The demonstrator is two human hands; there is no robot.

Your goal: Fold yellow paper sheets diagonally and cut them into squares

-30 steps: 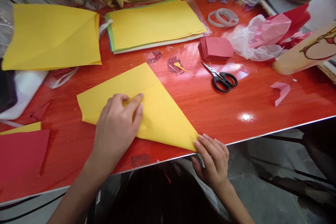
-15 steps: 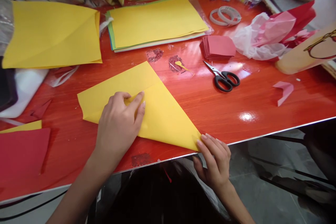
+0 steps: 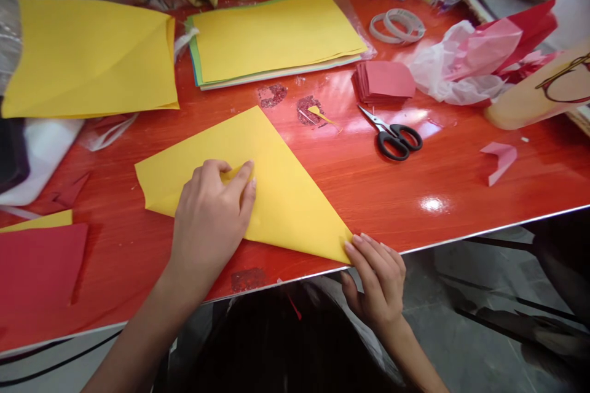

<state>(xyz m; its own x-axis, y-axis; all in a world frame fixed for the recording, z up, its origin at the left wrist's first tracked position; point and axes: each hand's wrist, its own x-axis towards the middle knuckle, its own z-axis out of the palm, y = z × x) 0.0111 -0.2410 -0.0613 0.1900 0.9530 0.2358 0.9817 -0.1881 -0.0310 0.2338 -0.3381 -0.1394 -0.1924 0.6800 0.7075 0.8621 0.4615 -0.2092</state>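
Folded yellow paper sheet (image 3: 295, 196) on glossy red table (image 3: 437, 190). Left hand (image 3: 209, 212), fingers loosely spread, presses sheet's middle, likely against slipping; right hand (image 3: 378, 276), fingertips at sheet's pointed corner, probably steadying it, can't tell if pinching. Black-handled metal scissors (image 3: 391, 131) right of sheet, apart, likely for reach.

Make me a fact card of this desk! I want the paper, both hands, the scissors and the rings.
Yellow sheet: on the red table
Left hand: on the sheet, fingers bent
Right hand: fingertips at the sheet's pointed corner
Scissors: black handles, in front of the small red paper stack
Rings: two, overlapping, behind that stack
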